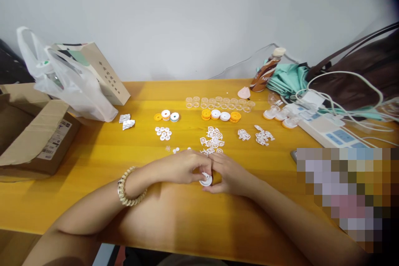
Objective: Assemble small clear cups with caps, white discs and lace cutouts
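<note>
My left hand (pixel 181 167) and my right hand (pixel 229 174) meet near the middle of the yellow table (pixel 93 166). Both pinch a small round white plastic cap (pixel 206 180) held just above the tabletop. A beaded bracelet (pixel 129 187) circles my left wrist. Just beyond my fingers lies a heap of small white lattice pieces (pixel 212 139). A few tiny white rings (pixel 176 149) lie beside my left hand.
Clear little cups (pixel 218 102) line the back, with orange and white discs (pixel 221 115) in front. More white pieces (pixel 263 136) lie right. A cardboard box (pixel 31 133) and plastic bag (pixel 68 83) stand left; a power strip (pixel 330 131), cables, bottle (pixel 264 72) and bag right.
</note>
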